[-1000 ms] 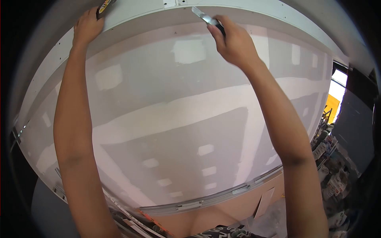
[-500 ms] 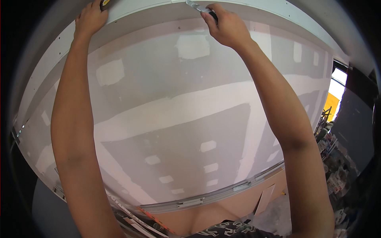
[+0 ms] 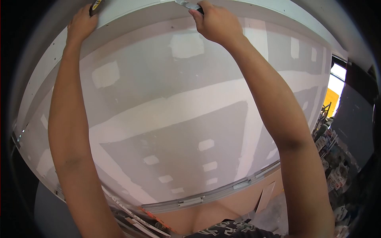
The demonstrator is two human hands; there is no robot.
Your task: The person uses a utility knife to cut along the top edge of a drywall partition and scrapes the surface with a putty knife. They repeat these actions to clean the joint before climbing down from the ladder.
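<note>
Both my arms reach up to a white ledge (image 3: 131, 11) that curves along the top of the view. My right hand (image 3: 217, 23) is closed round the dark handle of a putty knife (image 3: 189, 5), whose metal blade points left and lies at the ledge. At the upper left, my left hand (image 3: 82, 24) grips a tool with a black and yellow handle (image 3: 95, 6); the rest of that tool is cut off by the top edge of the frame.
Behind my arms stands a grey plasterboard wall (image 3: 131, 95) with white filler patches and bands. Metal rails (image 3: 190, 201) run along its lower edge. Bags and clutter (image 3: 337, 174) lie at the right, below a bright window (image 3: 337, 79).
My right hand and the putty knife have shifted a little to the left. My left hand has also moved slightly left and down in the view.
</note>
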